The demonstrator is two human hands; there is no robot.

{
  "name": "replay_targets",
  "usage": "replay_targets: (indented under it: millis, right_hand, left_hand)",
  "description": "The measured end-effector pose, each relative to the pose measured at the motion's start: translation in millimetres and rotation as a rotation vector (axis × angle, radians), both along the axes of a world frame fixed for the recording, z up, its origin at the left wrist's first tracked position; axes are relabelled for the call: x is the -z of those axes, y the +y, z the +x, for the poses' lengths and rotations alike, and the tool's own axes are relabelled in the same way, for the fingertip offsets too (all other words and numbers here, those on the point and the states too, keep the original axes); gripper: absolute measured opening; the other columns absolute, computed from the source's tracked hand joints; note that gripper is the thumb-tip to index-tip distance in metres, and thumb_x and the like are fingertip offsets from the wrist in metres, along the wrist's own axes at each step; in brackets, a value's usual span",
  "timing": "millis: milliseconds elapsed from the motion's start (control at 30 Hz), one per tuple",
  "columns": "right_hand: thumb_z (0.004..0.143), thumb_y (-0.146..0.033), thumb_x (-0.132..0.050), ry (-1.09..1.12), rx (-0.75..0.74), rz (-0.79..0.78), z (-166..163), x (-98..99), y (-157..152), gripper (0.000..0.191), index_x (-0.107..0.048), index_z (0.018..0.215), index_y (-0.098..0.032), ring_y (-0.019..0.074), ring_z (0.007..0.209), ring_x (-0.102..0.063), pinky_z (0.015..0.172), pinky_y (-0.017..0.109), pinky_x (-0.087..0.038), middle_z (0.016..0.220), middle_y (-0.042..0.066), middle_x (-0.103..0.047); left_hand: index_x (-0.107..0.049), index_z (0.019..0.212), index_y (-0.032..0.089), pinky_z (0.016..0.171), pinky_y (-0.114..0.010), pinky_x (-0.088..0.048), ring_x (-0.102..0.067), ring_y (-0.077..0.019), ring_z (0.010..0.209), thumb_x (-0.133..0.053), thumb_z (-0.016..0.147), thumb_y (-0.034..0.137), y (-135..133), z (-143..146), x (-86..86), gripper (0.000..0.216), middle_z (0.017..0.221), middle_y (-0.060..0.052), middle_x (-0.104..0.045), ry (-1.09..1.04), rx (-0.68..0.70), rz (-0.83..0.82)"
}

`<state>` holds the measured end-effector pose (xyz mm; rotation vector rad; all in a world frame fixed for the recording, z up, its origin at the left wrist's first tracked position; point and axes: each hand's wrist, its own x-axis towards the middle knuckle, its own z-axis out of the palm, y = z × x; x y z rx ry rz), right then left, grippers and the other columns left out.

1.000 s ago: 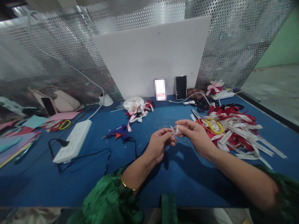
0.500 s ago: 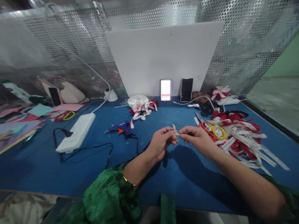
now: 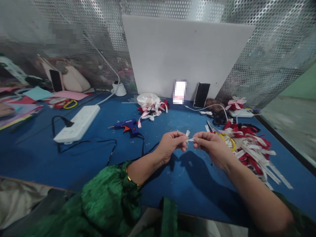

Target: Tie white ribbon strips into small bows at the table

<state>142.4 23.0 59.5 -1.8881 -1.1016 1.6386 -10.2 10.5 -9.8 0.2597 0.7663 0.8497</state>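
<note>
Between my two hands a small piece of white ribbon [image 3: 190, 140] is stretched above the blue table [image 3: 172, 177]. My left hand [image 3: 172, 144] pinches one part of it, and a short end sticks up over the fingertips. At the other side my right hand [image 3: 212, 146] grips the ribbon between thumb and forefinger. Close to the right hand lie scissors with yellow handles [image 3: 229, 141], partly covered by that hand. A heap of red and white ribbon strips [image 3: 256, 151] spreads to their right.
A blue glue gun [image 3: 128, 126] lies left of my hands, its cord trailing toward my left arm. Behind it, ribbon bows [image 3: 151, 108] lie by a white roll [image 3: 147, 98]. Two phones [image 3: 201, 95] lean on a white board [image 3: 187, 56]. A power strip [image 3: 77, 123] is further left.
My right hand has shifted slightly to the right, away from the left, and more white ribbon shows between them. The camera view has tilted and shifted a little.
</note>
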Motion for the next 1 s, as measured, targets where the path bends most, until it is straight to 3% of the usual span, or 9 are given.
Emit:
replay_targets:
  millis: [133, 233, 300, 367, 467, 700, 867, 1000]
  right_hand:
    - [0.073, -0.03, -0.067, -0.19, -0.091, 0.251, -1.8, 0.8, -2.3, 0.014, -0.062, 0.077, -0.017, 0.0138, 0.063, -0.058, 0.064, 0.028, -0.046, 0.069, 0.002, -0.061]
    - [0.082, -0.026, -0.055, -0.448, -0.38, 0.564, -3.6, 0.3, -4.8, 0.01, -0.06, 0.077, -0.02, 0.0163, 0.07, -0.058, 0.067, 0.029, -0.044, 0.073, 0.003, -0.062]
    - [0.086, -0.023, -0.048, -0.548, -0.604, 0.724, -2.8, 0.3, -5.5, 0.012, -0.059, 0.081, -0.02, 0.0185, 0.083, -0.059, 0.073, 0.031, -0.044, 0.09, 0.007, -0.063]
    - [0.088, -0.02, -0.043, -0.564, -0.785, 0.787, -0.7, 1.4, -5.3, 0.014, -0.056, 0.084, -0.021, 0.0205, 0.097, -0.058, 0.078, 0.032, -0.043, 0.107, 0.01, -0.061]
    - [0.089, -0.017, -0.039, -0.52, -0.9, 0.733, 2.3, 4.7, -4.4, 0.012, -0.051, 0.087, -0.022, 0.0203, 0.103, -0.057, 0.076, 0.03, -0.043, 0.107, 0.01, -0.061]
    - [0.087, -0.017, -0.043, -0.492, -0.642, 0.596, -1.9, 8.5, -6.6, 0.009, -0.05, 0.082, -0.021, 0.0144, 0.07, -0.055, 0.066, 0.027, -0.041, 0.076, 0.003, -0.058]
    - [0.084, -0.023, -0.051, -0.277, -0.379, 0.431, -6.9, 8.9, -8.4, 0.007, -0.053, 0.079, -0.019, 0.0131, 0.064, -0.056, 0.061, 0.026, -0.043, 0.068, 0.0, -0.057]
    - [0.079, -0.03, -0.058, -0.136, -0.163, 0.267, -9.5, 11.1, -9.0, 0.013, -0.055, 0.078, -0.017, 0.0129, 0.061, -0.058, 0.061, 0.026, -0.044, 0.065, -0.001, -0.057]
  left_hand:
    - [-0.06, 0.071, 0.011, 0.054, -0.024, -0.048, -0.052, -0.0074, 0.041, -0.069, 0.068, 0.023, -0.3, -0.1, 0.3, 0.015, 0.051, 0.001, -0.058, 0.033, 0.029, 0.032]
    - [-0.06, 0.071, 0.011, 0.051, -0.024, -0.047, -0.052, -0.0076, 0.04, -0.068, 0.068, 0.022, -0.8, -0.5, 0.4, 0.013, 0.051, 0.001, -0.058, 0.075, 0.061, 0.071]
    - [-0.06, 0.07, 0.011, 0.048, -0.022, -0.046, -0.052, -0.0078, 0.04, -0.064, 0.069, 0.017, -1.2, -0.9, -0.3, 0.007, 0.05, 0.001, -0.058, 0.112, 0.082, 0.099]
    - [-0.06, 0.068, 0.012, 0.047, -0.022, -0.045, -0.052, -0.0078, 0.039, -0.06, 0.068, 0.012, -1.5, -1.3, -1.6, 0.001, 0.05, 0.001, -0.058, 0.127, 0.114, 0.127]
    - [-0.06, 0.065, 0.012, 0.048, -0.021, -0.045, -0.052, -0.0076, 0.04, -0.06, 0.068, 0.012, -2.0, -2.1, -4.2, 0.003, 0.051, 0.0, -0.058, 0.124, 0.16, 0.161]
    - [-0.062, 0.067, 0.012, 0.048, -0.022, -0.047, -0.053, -0.0087, 0.042, -0.062, 0.069, 0.016, -1.3, -2.2, -4.7, 0.005, 0.052, 0.0, -0.058, 0.22, 0.14, 0.244]
    - [-0.063, 0.071, 0.014, 0.049, -0.022, -0.045, -0.055, -0.0108, 0.045, -0.063, 0.072, 0.026, -2.1, -3.6, -2.0, 0.013, 0.053, -0.001, -0.059, 0.343, 0.155, 0.347]
    - [-0.064, 0.073, 0.016, 0.051, -0.021, -0.04, -0.056, -0.0113, 0.05, -0.061, 0.073, 0.027, -3.5, -6.6, -5.4, 0.011, 0.057, -0.001, -0.061, 0.575, 0.153, 0.499]
